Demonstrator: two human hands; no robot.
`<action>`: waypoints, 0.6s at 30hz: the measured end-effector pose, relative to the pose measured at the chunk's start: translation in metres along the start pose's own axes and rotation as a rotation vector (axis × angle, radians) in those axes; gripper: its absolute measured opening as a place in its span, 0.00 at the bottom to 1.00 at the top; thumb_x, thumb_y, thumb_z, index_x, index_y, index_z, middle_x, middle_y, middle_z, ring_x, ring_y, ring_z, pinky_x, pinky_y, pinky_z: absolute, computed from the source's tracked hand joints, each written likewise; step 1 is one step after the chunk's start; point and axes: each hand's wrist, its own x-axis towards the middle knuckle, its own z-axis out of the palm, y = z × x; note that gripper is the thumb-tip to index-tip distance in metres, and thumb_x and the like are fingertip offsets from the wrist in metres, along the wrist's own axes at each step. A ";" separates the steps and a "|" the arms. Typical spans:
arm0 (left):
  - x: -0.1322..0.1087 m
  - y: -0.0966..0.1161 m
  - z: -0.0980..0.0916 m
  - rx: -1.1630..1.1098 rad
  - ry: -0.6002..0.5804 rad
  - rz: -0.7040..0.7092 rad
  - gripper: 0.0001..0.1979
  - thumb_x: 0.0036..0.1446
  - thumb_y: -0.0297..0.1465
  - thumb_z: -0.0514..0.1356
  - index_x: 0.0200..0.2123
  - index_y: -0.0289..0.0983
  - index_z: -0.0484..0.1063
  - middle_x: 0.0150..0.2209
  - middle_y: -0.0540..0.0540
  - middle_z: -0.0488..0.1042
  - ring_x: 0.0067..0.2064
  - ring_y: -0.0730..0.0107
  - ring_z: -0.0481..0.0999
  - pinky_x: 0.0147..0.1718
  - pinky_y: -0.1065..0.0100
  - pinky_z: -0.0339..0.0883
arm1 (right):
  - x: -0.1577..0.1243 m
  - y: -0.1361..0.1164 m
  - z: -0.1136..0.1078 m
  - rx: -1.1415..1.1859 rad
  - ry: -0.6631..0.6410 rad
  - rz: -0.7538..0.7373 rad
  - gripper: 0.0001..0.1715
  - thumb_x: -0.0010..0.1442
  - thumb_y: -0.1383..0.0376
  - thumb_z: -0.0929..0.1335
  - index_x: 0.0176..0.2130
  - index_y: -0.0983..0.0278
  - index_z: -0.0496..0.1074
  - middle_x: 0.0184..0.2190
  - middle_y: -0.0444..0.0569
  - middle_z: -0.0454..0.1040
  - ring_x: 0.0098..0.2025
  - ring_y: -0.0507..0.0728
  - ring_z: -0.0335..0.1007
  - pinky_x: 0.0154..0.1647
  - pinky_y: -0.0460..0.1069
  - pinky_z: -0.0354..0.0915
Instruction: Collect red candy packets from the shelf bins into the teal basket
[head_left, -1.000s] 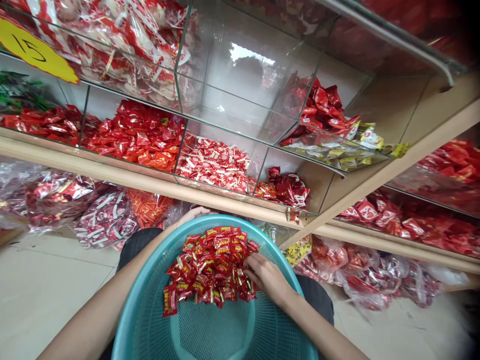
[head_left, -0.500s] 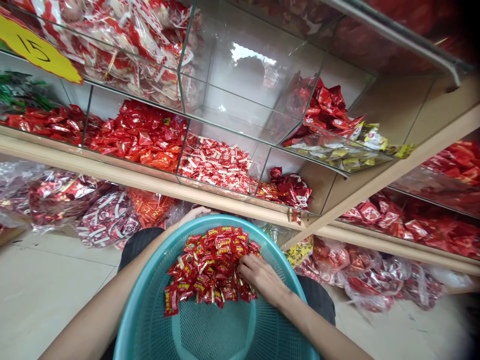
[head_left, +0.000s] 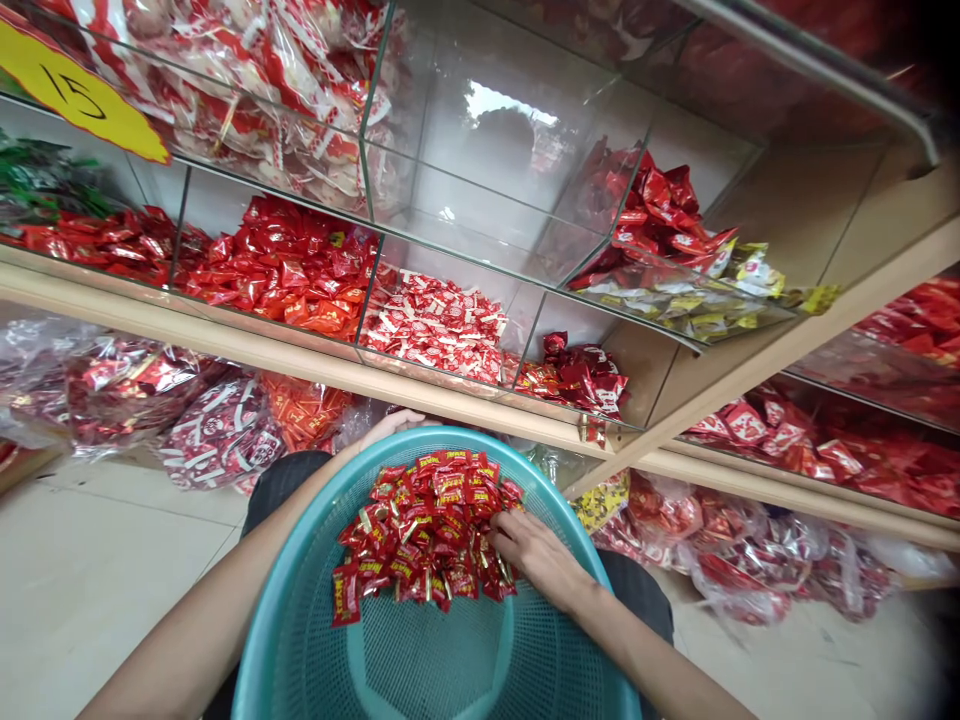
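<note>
A heap of red foil-wrapped sweets (head_left: 424, 530) lies toward the far side of a teal perforated plastic basket (head_left: 480, 440). The right hand (head_left: 536, 558) is laid against the heap's right edge, its fingers (head_left: 506, 530) loosely curled and touching the sweets; whether any are grasped cannot be told. The left hand (head_left: 391, 425) is placed at the far rim, its fingers hidden behind it. Pale wooden shelving with glass compartments (head_left: 300, 362) is seen beyond.

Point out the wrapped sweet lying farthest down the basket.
The red-wrapped sweet at the heap's near left corner in the teal mesh basket. It juts out past all the others toward the basket's bottom.
</note>
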 end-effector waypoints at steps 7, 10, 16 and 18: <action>0.000 0.000 -0.001 0.033 -0.013 -0.004 0.22 0.57 0.29 0.45 0.52 0.25 0.61 0.33 0.41 0.74 0.30 0.69 0.72 0.34 0.71 0.62 | 0.002 -0.029 -0.012 0.385 0.183 0.097 0.21 0.62 0.69 0.56 0.54 0.60 0.60 0.46 0.52 0.64 0.47 0.54 0.61 0.48 0.51 0.63; 0.002 -0.003 -0.001 0.022 -0.031 0.034 0.21 0.56 0.29 0.46 0.51 0.23 0.63 0.33 0.40 0.74 0.32 0.67 0.72 0.34 0.71 0.61 | 0.011 -0.051 -0.014 0.403 0.160 0.078 0.26 0.62 0.70 0.56 0.59 0.60 0.53 0.48 0.52 0.64 0.48 0.54 0.61 0.47 0.49 0.64; 0.004 -0.003 -0.007 0.016 -0.010 0.054 0.18 0.57 0.32 0.49 0.45 0.26 0.66 0.37 0.42 0.72 0.38 0.68 0.70 0.40 0.67 0.63 | 0.040 -0.078 0.003 0.117 0.153 -0.202 0.27 0.64 0.67 0.56 0.61 0.63 0.46 0.51 0.52 0.67 0.49 0.56 0.59 0.49 0.54 0.61; 0.005 -0.002 -0.011 0.021 0.013 0.044 0.18 0.57 0.37 0.51 0.44 0.28 0.67 0.39 0.43 0.70 0.40 0.67 0.70 0.41 0.64 0.64 | 0.047 -0.082 0.010 0.065 0.190 -0.212 0.26 0.64 0.66 0.55 0.60 0.65 0.49 0.51 0.53 0.67 0.47 0.57 0.60 0.45 0.55 0.61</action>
